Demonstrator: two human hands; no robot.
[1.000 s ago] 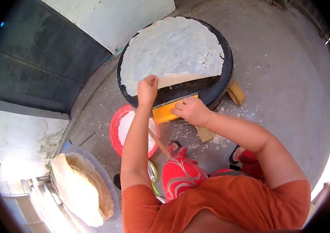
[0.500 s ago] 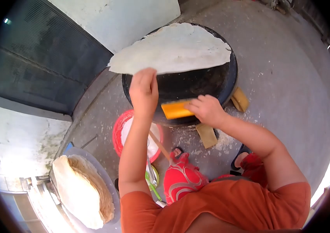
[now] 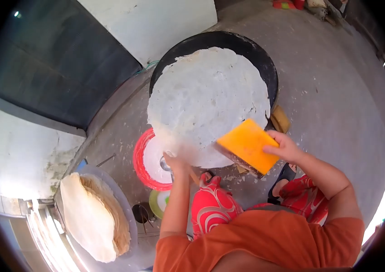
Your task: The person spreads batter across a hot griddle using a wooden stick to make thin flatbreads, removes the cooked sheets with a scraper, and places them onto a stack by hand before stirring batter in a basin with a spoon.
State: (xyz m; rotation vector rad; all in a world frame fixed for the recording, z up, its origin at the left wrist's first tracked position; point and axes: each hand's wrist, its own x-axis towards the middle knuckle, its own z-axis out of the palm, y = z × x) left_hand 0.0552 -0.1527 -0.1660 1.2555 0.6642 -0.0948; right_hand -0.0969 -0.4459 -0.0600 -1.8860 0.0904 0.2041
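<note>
A large, thin, pale flatbread [image 3: 210,99] lies over the round black griddle [image 3: 269,72], its near side reaching past the griddle's front rim. At its near left edge, my left hand [image 3: 177,164] is closed on the sheet, partly blurred. My right hand [image 3: 285,146] grips a yellow flat scraper [image 3: 249,145], held tilted over the flatbread's near right edge. Just left of the griddle sits a red basin [image 3: 140,161] with white batter [image 3: 152,158] inside. A metal ladle [image 3: 164,164] shows beside my left hand, partly hidden.
A stack of flatbreads [image 3: 90,217] rests on a grey round tray [image 3: 129,213] at lower left. A green bowl [image 3: 155,204] stands near my knee. A yellowish block [image 3: 281,119] is by the griddle's right side. White walls and a dark screen stand at left.
The flatbread, folded up at the far side before, now spreads toward me over the griddle. My left hand has drawn back with its edge. The scraper has moved right and turned its broad face up.
</note>
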